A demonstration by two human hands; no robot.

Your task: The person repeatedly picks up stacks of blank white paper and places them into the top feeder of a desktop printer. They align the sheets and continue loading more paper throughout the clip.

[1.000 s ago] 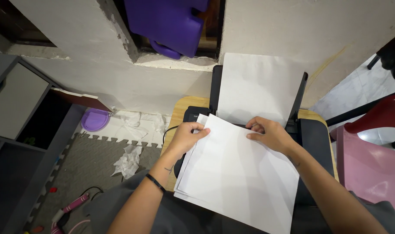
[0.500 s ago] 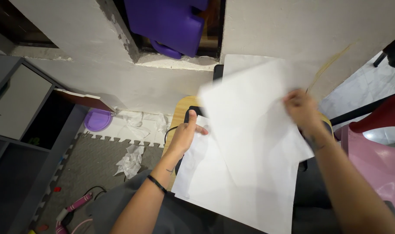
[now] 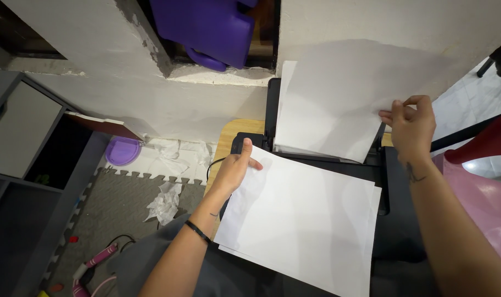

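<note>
A black printer [image 3: 396, 220] sits on a small wooden table [image 3: 228, 137] against the wall. My left hand [image 3: 236, 168] grips the far left corner of a stack of white paper [image 3: 300, 220] lying over the printer's front. My right hand [image 3: 410, 126] pinches the right edge of a single white sheet [image 3: 338, 99], held up against the paper in the printer's rear feed tray [image 3: 271, 110].
A purple plastic object [image 3: 217, 27] sits in the wall opening above. Crumpled paper [image 3: 165, 203], a purple lid [image 3: 121, 151] and cables lie on the floor mat at left. A grey shelf unit [image 3: 25, 148] stands at far left, a pink chair [image 3: 481, 203] at right.
My right hand lifted one sheet off the stack, swung it up and to the right, and now holds it at the rear tray. The left hand stayed on the stack's corner.
</note>
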